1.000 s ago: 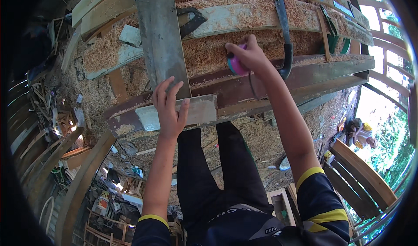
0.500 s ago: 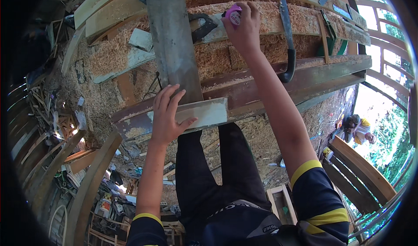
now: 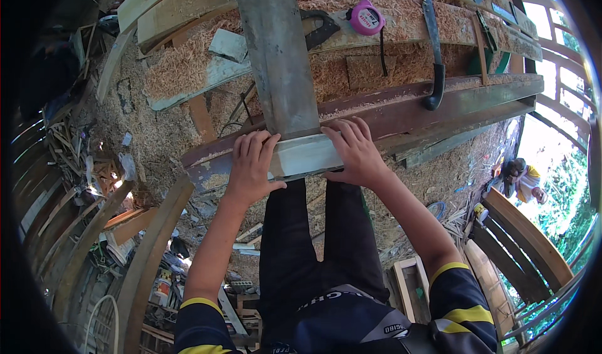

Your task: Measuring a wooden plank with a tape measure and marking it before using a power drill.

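Both of my hands lie on a short pale board (image 3: 301, 154) on the brown beam before me, fingers curled over its far edge and thumbs on the near side: my left hand (image 3: 251, 166) on its left end, my right hand (image 3: 351, 153) on its right. A flat grey panel (image 3: 276, 59) runs away from the board. Beyond, a pink tape measure (image 3: 365, 19) rests among wood shavings, beside a saw's black handle (image 3: 318, 34). A long blade with a dark handle (image 3: 433, 87) lies to the right.
The brown beam (image 3: 483, 94) crosses ahead of my legs, with shaving-covered planks behind it. Curved timbers (image 3: 150, 247) and scrap fill the lower left. A person (image 3: 527, 181) in yellow is low at the right, near a slatted wooden piece (image 3: 520, 241).
My right hand has let go of the pink tape measure on the far plank and come back to the pale board. My left hand has shifted slightly right, closing round the board's edge.
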{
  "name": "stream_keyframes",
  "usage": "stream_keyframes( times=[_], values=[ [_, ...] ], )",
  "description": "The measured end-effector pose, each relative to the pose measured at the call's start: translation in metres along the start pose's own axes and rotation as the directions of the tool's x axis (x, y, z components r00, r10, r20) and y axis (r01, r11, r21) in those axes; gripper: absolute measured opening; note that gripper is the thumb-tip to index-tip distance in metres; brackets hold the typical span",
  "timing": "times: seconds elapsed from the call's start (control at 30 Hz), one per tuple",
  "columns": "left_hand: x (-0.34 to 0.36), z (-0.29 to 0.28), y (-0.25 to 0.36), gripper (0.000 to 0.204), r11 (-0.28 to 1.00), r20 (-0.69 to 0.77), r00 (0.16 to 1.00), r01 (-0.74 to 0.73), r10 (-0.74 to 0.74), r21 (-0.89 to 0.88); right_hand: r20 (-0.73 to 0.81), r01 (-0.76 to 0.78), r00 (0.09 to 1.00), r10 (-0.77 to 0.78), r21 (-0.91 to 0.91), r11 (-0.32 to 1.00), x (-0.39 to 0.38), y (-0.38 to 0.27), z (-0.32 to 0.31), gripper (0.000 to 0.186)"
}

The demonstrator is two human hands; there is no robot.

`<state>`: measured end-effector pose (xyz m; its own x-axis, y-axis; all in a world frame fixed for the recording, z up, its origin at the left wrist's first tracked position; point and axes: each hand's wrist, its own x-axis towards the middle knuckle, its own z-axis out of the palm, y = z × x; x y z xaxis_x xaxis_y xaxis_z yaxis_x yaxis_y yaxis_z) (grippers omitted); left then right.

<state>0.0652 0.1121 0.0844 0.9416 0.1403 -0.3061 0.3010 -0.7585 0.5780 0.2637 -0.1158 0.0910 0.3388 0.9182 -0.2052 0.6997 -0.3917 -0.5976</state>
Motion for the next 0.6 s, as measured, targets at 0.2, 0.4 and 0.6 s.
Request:
stream_keyframes(
  times=[0.2, 0.4, 0.6],
  values=[
    [-0.003, 0.005, -0.011, 0.107, 0.999, -0.014, 0.999, -0.044, 0.044, 0.026, 0.066, 0.028, 0.998, -0.022, -0.091, 0.995, 0.005, -0.001, 0.012, 0.097],
    [-0.008, 0.013, -0.017, 0.103, 0.999, -0.023, 0.999, -0.043, 0.042, -0.018, 0.083, 0.03, 0.996, -0.027, -0.043, 0.999, 0.004, -0.001, 0.014, 0.099],
    [-0.009, 0.017, -0.021, 0.102, 0.997, -0.053, 0.996, -0.069, 0.067, -0.039, 0.087, 0.047, 0.995, -0.039, -0.094, 0.994, 0.004, -0.002, 0.015, 0.094]
  ],
)
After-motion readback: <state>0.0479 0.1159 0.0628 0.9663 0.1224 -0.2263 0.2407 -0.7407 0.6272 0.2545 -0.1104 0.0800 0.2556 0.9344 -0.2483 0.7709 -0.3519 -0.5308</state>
